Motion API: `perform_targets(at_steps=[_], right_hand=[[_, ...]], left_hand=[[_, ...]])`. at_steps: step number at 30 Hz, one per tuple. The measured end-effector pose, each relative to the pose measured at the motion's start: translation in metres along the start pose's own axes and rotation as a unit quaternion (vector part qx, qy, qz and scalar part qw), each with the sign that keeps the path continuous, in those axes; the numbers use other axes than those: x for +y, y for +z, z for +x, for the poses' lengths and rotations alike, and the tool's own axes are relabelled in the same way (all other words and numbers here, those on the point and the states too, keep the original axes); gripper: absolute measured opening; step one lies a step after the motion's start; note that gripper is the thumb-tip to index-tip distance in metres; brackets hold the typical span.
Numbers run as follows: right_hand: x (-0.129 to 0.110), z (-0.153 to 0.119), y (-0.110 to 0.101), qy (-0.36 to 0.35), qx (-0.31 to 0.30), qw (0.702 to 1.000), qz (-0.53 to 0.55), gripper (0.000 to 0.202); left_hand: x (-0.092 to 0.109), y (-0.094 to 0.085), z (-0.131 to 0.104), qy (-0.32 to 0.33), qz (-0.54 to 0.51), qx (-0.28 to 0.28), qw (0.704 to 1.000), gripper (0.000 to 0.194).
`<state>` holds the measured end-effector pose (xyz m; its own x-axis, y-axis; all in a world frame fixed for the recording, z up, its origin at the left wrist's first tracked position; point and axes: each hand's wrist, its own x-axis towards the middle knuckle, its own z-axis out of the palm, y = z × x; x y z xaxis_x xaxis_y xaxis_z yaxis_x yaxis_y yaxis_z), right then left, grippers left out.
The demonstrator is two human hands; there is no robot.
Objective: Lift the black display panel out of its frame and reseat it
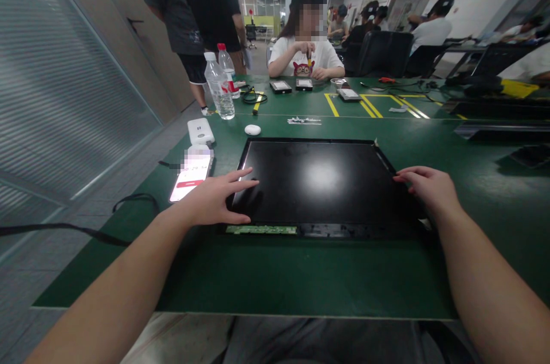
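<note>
A black LCD screen panel (283, 186) lies flat on the green table in front of me, glossy side up, with a ceiling light reflected in it. My left hand (217, 198) rests at its left edge, fingers spread over the corner of the glass. At the right edge, my right hand (432, 189) has its fingertips pinched together on the panel's thin black border. Exactly what lies between those fingertips is partly hidden. Along the near edge runs a narrow green circuit board (262, 230), bare to view.
Left of the panel are a lit phone (191, 177), a white power bank (200, 131) and a white earbud case (252, 130). Water bottles (220, 89) stand behind them. Across the table (301, 281), a seated person (307, 57) handles a screwdriver near several hard drives (281, 86).
</note>
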<state>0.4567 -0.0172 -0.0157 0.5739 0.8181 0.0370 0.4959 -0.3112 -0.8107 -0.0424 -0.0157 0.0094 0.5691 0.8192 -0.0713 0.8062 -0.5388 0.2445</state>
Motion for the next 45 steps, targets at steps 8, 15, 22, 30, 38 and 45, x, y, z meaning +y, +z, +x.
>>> perform_targets(at_steps=[8, 15, 22, 30, 38, 45], right_hand=[[-0.002, -0.002, 0.001, 0.013, -0.003, 1.0, 0.008, 0.019], [-0.007, -0.006, 0.0, 0.019, 0.003, 1.0, 0.002, 0.014], [-0.009, -0.007, 0.0, 0.022, 0.007, 1.0, 0.001, 0.011], [-0.008, -0.005, 0.0, 0.016, 0.001, 1.0, -0.007, 0.016], [-0.005, -0.003, 0.0, 0.017, 0.002, 1.0, -0.014, 0.016], [-0.007, -0.003, -0.001, 0.009, 0.002, 1.0, -0.025, 0.015]], left_hand=[[-0.004, 0.002, 0.0, 0.025, 0.03, 0.002, 0.999, 0.081], [-0.001, 0.001, 0.001, 0.014, 0.016, 0.004, 1.0, 0.077], [0.0, 0.001, 0.001, 0.021, 0.024, 0.001, 0.999, 0.075], [0.0, 0.0, -0.001, 0.003, 0.038, -0.008, 0.999, 0.084], [0.001, 0.0, 0.0, -0.009, 0.03, -0.007, 0.999, 0.085], [-0.006, -0.001, -0.003, 0.013, 0.034, -0.033, 0.999, 0.085]])
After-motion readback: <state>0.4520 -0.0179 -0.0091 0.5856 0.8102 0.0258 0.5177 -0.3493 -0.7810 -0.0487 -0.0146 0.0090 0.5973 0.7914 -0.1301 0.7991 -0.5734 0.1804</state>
